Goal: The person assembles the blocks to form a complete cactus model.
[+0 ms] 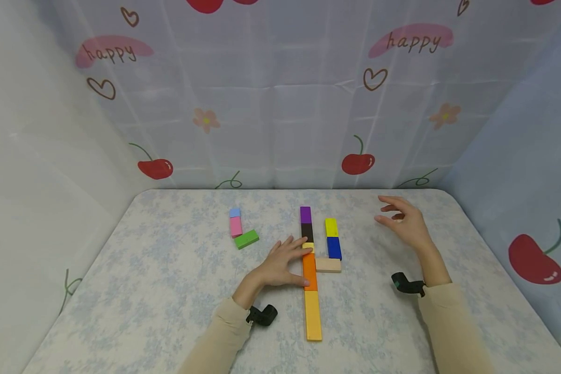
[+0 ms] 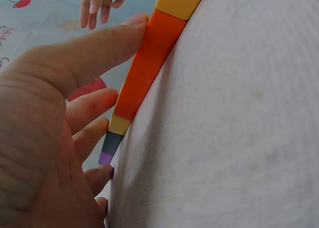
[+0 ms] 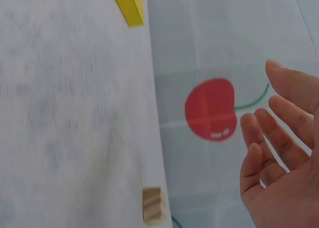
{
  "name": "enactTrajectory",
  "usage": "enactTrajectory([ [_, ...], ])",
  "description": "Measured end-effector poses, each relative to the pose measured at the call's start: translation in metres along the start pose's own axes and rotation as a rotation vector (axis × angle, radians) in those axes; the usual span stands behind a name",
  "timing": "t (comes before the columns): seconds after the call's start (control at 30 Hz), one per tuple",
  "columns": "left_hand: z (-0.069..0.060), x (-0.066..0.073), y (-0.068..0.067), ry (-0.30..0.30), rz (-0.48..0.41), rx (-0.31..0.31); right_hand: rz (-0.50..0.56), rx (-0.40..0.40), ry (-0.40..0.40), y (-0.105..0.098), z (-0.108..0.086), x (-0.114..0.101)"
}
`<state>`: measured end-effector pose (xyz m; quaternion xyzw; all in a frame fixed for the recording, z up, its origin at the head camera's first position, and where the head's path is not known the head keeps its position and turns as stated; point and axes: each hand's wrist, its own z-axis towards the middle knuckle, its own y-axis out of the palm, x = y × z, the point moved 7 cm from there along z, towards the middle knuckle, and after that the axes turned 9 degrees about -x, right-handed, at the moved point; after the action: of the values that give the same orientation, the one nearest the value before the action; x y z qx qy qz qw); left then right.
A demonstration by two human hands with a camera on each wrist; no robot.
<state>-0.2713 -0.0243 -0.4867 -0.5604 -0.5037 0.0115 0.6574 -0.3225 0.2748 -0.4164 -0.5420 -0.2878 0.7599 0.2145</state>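
Note:
A straight column of blocks runs toward the person: purple (image 1: 305, 214), black (image 1: 306, 232), a small yellow block (image 1: 308, 246), orange (image 1: 310, 275) and a long yellow-orange block (image 1: 313, 316). My left hand (image 1: 280, 264) lies spread along its left side, thumb tip touching the orange block (image 2: 152, 58) and other fingertips by the small yellow block (image 2: 119, 123). A plain wood block (image 1: 328, 265) extends right from the column, with blue (image 1: 334, 248) and yellow (image 1: 331, 227) blocks beyond it. My right hand (image 1: 404, 222) is raised at the right, fingers loosely bent, holding nothing.
Left of the column lie a light blue block (image 1: 235, 212), a pink block (image 1: 236, 226) and a slanted green block (image 1: 246, 239). In the right wrist view a small wood-grained piece (image 3: 152, 205) sits near the table edge. Patterned curtains surround the table (image 1: 168, 291).

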Motion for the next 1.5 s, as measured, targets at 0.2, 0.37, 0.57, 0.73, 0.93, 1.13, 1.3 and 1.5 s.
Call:
enactTrajectory([
  [0.2,0.000,0.000,0.000,0.001,-0.001,-0.001,0.031,0.078,0.039,-0.019,-0.013,0.016],
  [0.37,0.002,-0.001,-0.001,0.004,0.005,0.000,0.015,0.115,0.089,-0.027,-0.018,0.032],
  [0.57,0.004,-0.003,-0.001,-0.004,0.011,-0.001,0.020,0.111,0.198,-0.031,-0.025,0.051],
  [0.73,0.003,-0.002,-0.001,-0.010,0.007,-0.004,0.055,0.068,0.290,-0.028,-0.030,0.063],
  [0.93,0.002,-0.001,-0.001,-0.004,0.000,-0.002,0.100,0.042,0.338,-0.023,-0.031,0.079],
  [1.13,0.000,0.000,-0.001,-0.006,-0.004,0.002,0.105,0.042,0.383,-0.017,-0.031,0.091],
  [1.3,0.000,-0.001,-0.001,-0.004,-0.009,0.005,0.083,0.058,0.386,-0.014,-0.032,0.093],
  [1.5,0.000,-0.003,0.000,-0.003,-0.007,0.007,0.059,0.066,0.373,-0.011,-0.031,0.094],
])
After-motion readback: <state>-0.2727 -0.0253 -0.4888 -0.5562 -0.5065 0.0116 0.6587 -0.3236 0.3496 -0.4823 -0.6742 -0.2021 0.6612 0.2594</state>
